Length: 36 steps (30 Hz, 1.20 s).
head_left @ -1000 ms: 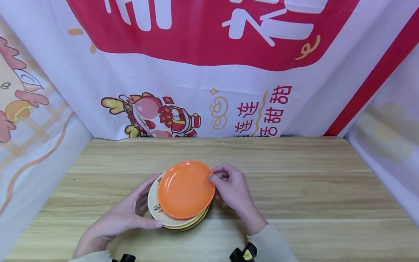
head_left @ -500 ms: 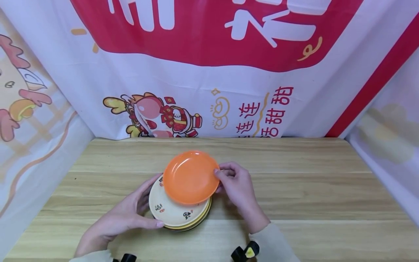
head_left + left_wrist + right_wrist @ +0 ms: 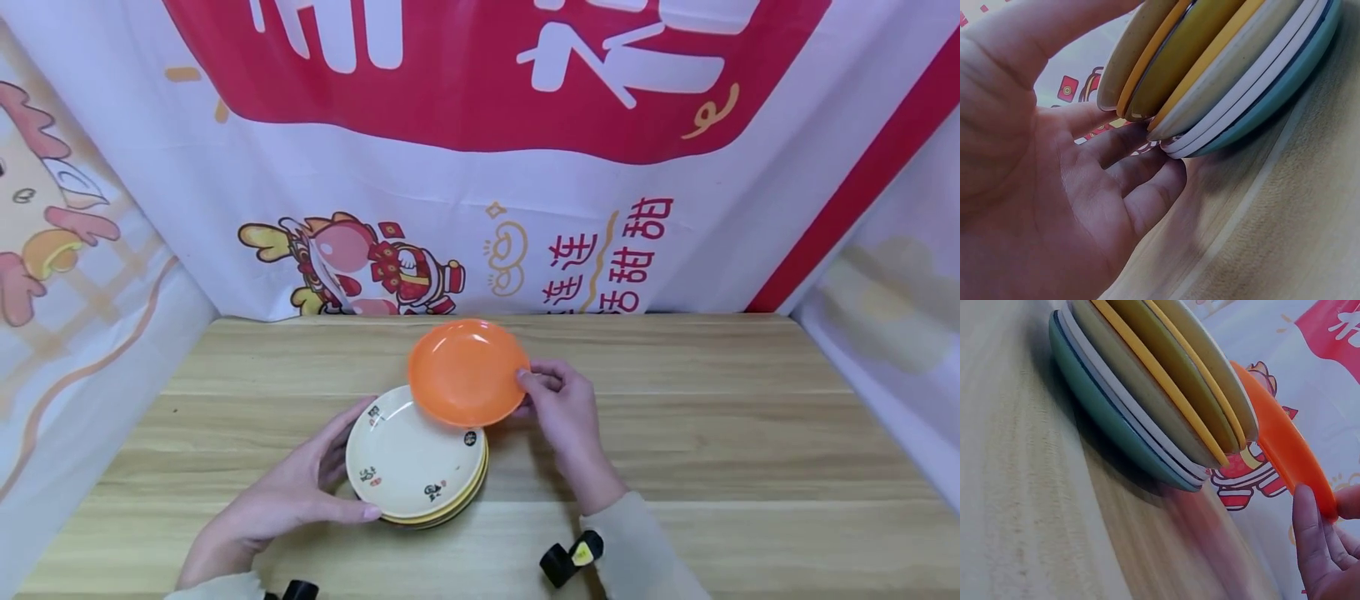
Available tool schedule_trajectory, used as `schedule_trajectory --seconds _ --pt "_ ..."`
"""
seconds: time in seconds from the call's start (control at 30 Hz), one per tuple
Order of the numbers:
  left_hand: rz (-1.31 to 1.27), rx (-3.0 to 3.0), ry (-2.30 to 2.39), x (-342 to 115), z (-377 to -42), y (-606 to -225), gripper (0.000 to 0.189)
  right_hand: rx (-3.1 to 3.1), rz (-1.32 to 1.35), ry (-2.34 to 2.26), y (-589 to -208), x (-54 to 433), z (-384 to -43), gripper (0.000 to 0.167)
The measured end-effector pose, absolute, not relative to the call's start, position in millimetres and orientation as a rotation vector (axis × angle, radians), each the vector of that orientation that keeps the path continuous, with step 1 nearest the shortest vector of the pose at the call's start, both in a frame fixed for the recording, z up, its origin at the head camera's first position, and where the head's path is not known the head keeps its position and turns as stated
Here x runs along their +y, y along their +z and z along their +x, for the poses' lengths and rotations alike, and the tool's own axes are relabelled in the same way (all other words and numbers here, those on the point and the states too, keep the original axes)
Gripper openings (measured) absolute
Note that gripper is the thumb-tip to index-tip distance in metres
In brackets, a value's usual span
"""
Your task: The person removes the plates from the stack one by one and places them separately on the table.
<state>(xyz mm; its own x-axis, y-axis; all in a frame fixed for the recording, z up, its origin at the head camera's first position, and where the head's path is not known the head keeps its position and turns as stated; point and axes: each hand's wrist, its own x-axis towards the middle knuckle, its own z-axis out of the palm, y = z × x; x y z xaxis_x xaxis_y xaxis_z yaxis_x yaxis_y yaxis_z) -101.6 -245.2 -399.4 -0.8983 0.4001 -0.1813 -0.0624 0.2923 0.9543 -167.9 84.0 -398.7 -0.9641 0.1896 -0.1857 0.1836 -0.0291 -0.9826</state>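
Observation:
My right hand pinches the right rim of an orange plate, thumb on top and fingers below. The plate is raised and overlaps the far right edge of a stack of plates. On top of that stack lies a cream plate with small dark and red prints. My left hand holds the stack's left side, thumb at the front and fingers round the back. In the left wrist view its fingers touch the rims. The right wrist view shows yellow, olive and white rims, with a teal plate at the bottom.
The stack stands on a wooden table. A printed white and red cloth hangs along the back edge, with more cloth at both sides. Black wrist cameras sit on both forearms.
The orange plate has moved from over the stack towards the back right in my right hand, uncovering more of the cream plate. My left hand has stayed at the stack.

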Motion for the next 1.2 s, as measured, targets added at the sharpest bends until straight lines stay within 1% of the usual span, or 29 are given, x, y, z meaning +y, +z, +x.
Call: schedule_trajectory --seconds 0.17,0.4,0.8,1.0,1.2 --pt "0.338 2.167 1.662 -245.0 -101.8 -400.4 0.117 -2.105 -0.436 2.263 -398.8 88.0 -174.4 0.029" --pt "0.344 2.163 1.666 -244.1 -102.7 -399.2 0.118 -2.058 -0.523 2.279 -404.7 98.1 -183.7 0.03" --pt "0.411 2.19 1.51 -252.7 -115.6 -386.8 0.121 -2.165 -0.619 2.226 -414.8 103.0 -191.9 0.03" --pt "0.498 2.125 1.559 -257.0 -124.4 -388.9 0.115 -2.217 -0.647 2.24 -417.2 101.8 -195.8 0.033" --pt "0.454 2.081 1.556 -260.1 -127.2 -391.9 0.11 -2.26 -0.674 2.222 -418.0 101.0 -198.4 0.033"
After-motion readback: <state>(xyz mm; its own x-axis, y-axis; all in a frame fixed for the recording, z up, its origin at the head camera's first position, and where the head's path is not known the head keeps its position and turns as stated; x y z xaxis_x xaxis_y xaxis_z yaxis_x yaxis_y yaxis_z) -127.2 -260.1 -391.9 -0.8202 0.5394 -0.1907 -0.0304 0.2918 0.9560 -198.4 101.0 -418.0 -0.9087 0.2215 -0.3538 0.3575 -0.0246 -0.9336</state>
